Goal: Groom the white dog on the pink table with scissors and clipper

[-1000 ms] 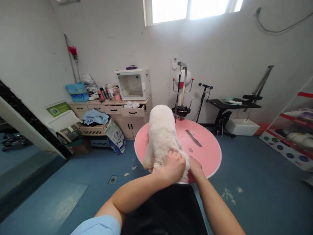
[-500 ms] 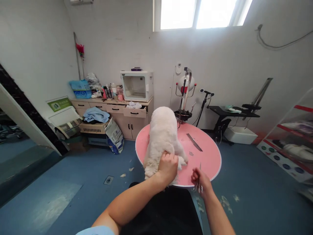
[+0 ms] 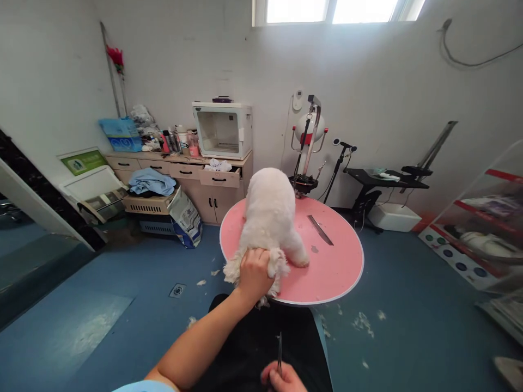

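A white, fluffy dog (image 3: 269, 201) stands on a round pink table (image 3: 343, 272), its shaggy head end towards me. My left hand (image 3: 256, 276) is closed on the fur at that end, with long tufts sticking out on both sides. Low in the view, over my dark-clad lap, my right hand (image 3: 284, 378) holds a pair of scissors (image 3: 280, 351), blades pointing up and away from the dog. A metal comb (image 3: 320, 230) lies on the table to the dog's right. The dog's face is hidden from view.
A grooming arm (image 3: 314, 130) rises behind the table. Drawers (image 3: 220, 178) with a white cabinet (image 3: 223, 130) on top stand at back left. A black table (image 3: 384, 179) is at back right. Hair clippings (image 3: 363, 322) lie on the blue floor.
My left hand has shifted left and taken hold nearer the dog's head. My right hand has drawn down and left with the scissors, away from the table edge. The view has tilted down.
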{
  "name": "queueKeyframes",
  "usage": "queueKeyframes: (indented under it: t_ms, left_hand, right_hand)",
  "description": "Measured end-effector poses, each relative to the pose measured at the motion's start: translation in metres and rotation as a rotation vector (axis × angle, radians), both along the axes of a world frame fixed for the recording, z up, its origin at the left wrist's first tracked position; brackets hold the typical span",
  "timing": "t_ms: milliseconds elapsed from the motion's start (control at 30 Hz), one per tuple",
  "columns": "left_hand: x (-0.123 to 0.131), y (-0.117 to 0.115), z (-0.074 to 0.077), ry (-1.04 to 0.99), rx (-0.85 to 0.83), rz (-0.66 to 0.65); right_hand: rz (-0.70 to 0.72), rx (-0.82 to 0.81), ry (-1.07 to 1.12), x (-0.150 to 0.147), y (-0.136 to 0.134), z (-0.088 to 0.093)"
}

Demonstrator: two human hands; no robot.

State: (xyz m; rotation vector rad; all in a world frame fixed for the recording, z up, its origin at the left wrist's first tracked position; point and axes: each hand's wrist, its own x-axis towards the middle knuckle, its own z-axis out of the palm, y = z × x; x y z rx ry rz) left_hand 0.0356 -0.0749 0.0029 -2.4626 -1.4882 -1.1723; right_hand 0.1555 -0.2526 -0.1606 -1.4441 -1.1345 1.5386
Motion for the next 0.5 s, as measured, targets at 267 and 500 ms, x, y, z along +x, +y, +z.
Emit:
queueKeyframes:
  t_ms: [267,500]
  left_hand:
    - [-0.002,0.013,-0.014,-0.629,-0.273,-0.148]
    - [-0.004,0.029,-0.026,-0.997,-0.671,-0.366]
  right_hand:
    - [-0.366,0.577,-0.371,0.040,0.109,0.149]
    - [-0.032,0.762,-0.687,0.039,0.177,0.190]
